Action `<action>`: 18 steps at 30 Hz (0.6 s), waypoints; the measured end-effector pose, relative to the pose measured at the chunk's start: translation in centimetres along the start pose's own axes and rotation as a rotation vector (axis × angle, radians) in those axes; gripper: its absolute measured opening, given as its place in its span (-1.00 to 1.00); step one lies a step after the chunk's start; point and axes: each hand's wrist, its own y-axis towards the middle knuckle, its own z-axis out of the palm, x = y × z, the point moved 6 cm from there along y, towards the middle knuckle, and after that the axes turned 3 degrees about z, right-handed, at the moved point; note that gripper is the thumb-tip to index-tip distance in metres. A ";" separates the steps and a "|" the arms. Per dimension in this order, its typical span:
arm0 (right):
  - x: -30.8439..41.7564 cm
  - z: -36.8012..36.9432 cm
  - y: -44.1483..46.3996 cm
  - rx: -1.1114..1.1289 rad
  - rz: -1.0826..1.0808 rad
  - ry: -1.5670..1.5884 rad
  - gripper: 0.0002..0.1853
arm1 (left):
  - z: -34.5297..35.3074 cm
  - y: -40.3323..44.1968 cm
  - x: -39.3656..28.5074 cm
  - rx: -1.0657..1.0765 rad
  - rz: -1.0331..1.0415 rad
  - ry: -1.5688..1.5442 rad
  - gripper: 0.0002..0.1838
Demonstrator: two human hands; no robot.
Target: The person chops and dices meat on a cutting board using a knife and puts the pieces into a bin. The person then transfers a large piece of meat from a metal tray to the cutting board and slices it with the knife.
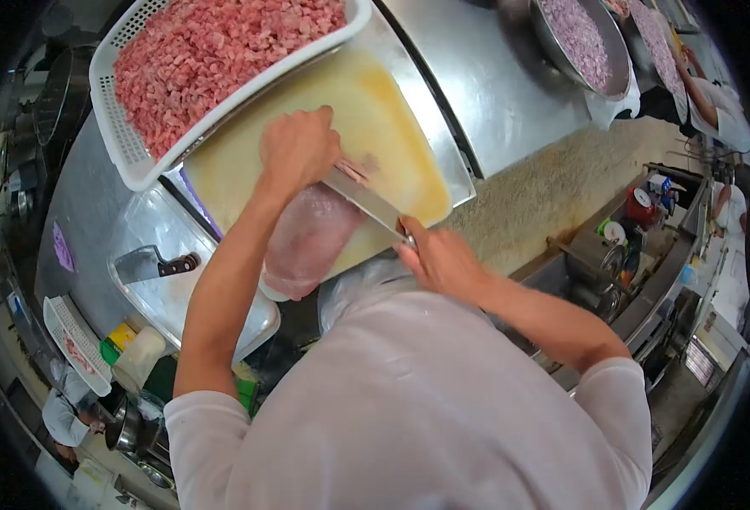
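A wide-bladed knife (368, 204) lies across the far end of a large pale pink piece of meat (309, 238) on a yellowed cutting board (392, 110). My right hand (445, 257) is closed round its handle. At the blade's other end, my left hand (300, 149) is curled with its fingers bent, above the far end of the meat; what its fingers hold, if anything, is hidden. Thin strips of cut meat (354, 170) lie along the far side of the blade.
A white basket (124, 161) of diced meat overlaps the board's far left. A cleaver (156, 264) lies on a tray (256, 327) at left. Bowls (617, 81) of chopped purple pieces stand far right. Other people (724, 110) (65, 416) are at both sides.
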 end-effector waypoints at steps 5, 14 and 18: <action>-1.3 1.0 0.6 -0.079 -0.089 -0.028 -0.68 | 0.9 -0.3 0.6 0.189 0.063 0.015 -0.83; -6.6 0.8 -6.5 -0.049 -0.003 0.038 -0.63 | 4.9 2.4 -0.6 0.348 0.277 0.165 -0.93; -8.4 0.1 -10.7 -0.016 0.077 0.048 -0.57 | 3.9 2.5 -0.1 0.259 0.207 0.084 -0.93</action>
